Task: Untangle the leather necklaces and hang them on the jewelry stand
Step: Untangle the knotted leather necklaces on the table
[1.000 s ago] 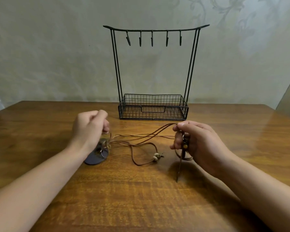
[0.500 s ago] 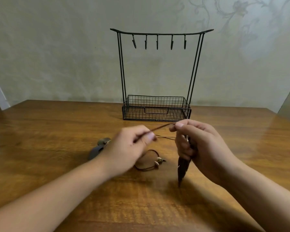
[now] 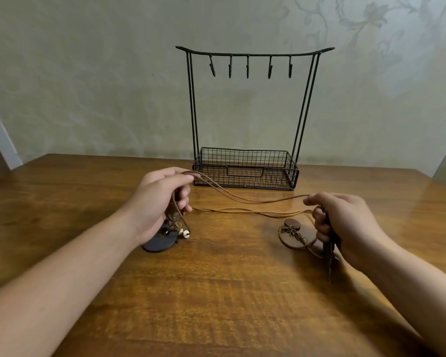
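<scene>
Brown leather necklace cords [image 3: 245, 200] stretch between my two hands above the wooden table. My left hand [image 3: 162, 202] pinches the cords at their left end, with a dark oval pendant [image 3: 160, 243] and pale beads [image 3: 184, 233] lying under it. My right hand [image 3: 343, 222] grips the cords' right end and a long dark pointed pendant [image 3: 328, 256] that hangs down to the table. A round brown pendant with a wire flower [image 3: 292, 229] lies just left of my right hand. The black wire jewelry stand [image 3: 245, 168] stands behind, its several hooks [image 3: 247, 69] bare.
The wooden table [image 3: 229, 292] runs to a pale patterned wall behind the stand. The stand's mesh basket base holds nothing that I can see. The table's left and right back corners fall within the frame.
My hands have drawn apart, the left moving left and the right moving right, stretching the cords between them. The round flower pendant now lies exposed by my right hand.
</scene>
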